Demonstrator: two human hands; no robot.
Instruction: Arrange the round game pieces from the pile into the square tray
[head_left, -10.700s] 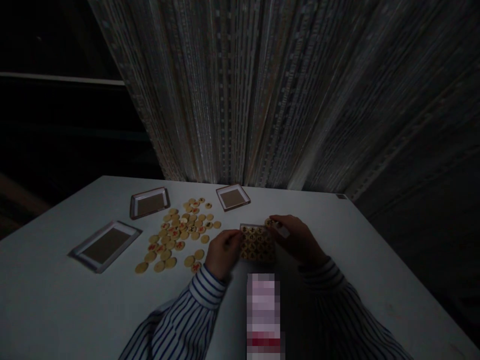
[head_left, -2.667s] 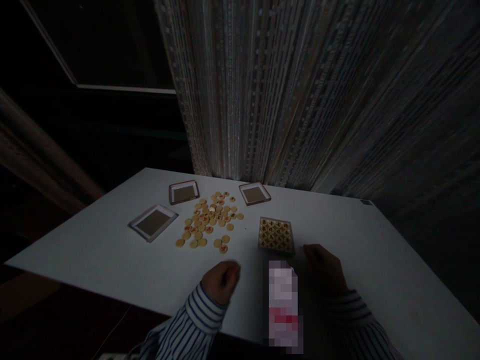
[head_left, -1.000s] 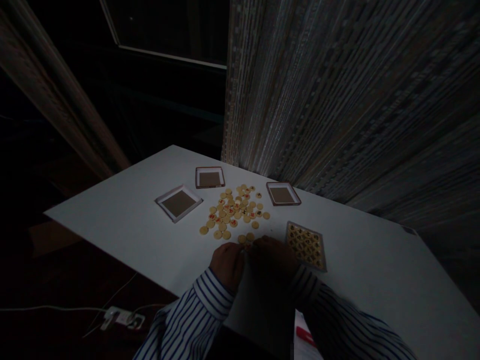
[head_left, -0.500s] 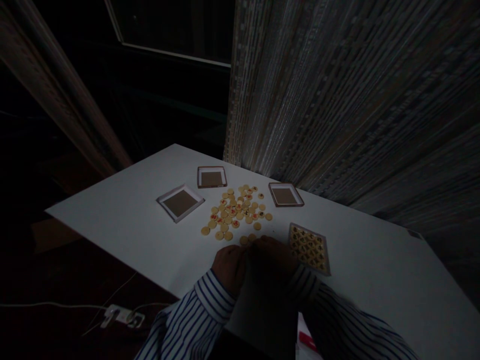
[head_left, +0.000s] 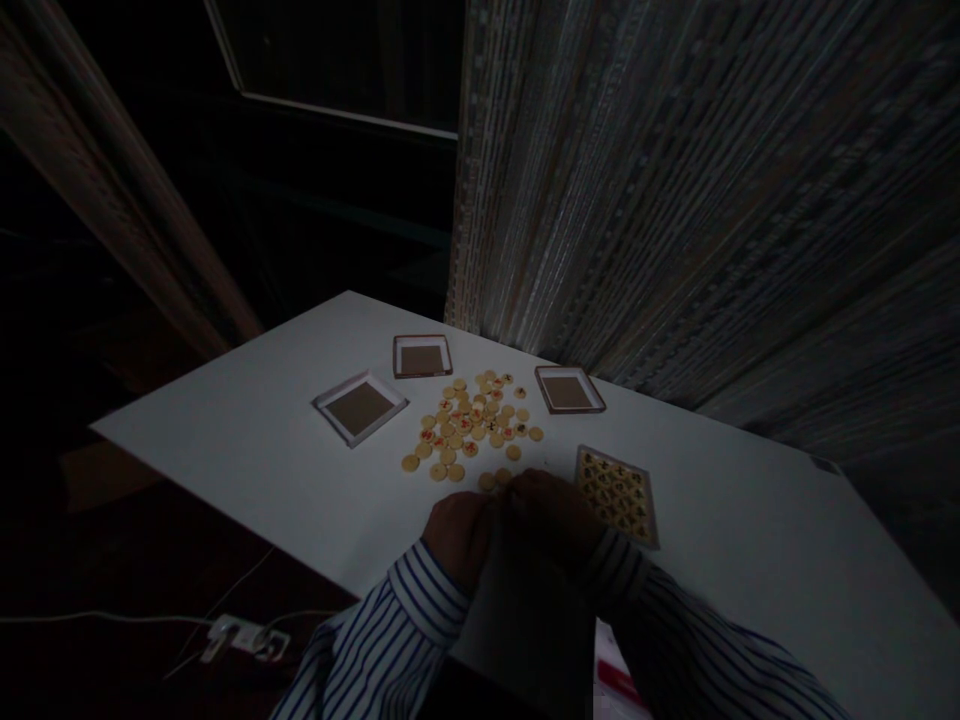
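Dim light covers the white table, and my two hands are close together near its front edge. My left hand (head_left: 457, 538) is closed, its fingertips turned in toward the right. Beside it my right hand (head_left: 553, 512), in deep shadow, curls closed with its fingertips almost meeting the left ones. Whatever they pinch is hidden. Just beyond the fingertips lie a few round wooden Chinese chess pieces (head_left: 487, 481). Farther off, a loose pile of these pieces (head_left: 478, 432) spreads out, some showing red or black characters. Right of my right hand, a shallow box (head_left: 654, 520) holds rows of black-marked pieces.
Three shallow box trays with bare brown bottoms stand around the pile: a left tray (head_left: 362, 408), a back tray (head_left: 422, 360) and a right tray (head_left: 570, 390). A string curtain (head_left: 600, 180) hangs behind the table. A white power strip (head_left: 247, 635) with cords lies at lower left.
The view has shifted very slightly. Both hands stay together in nearly the same place, with only a small movement of the right hand. Pieces and trays look unchanged.
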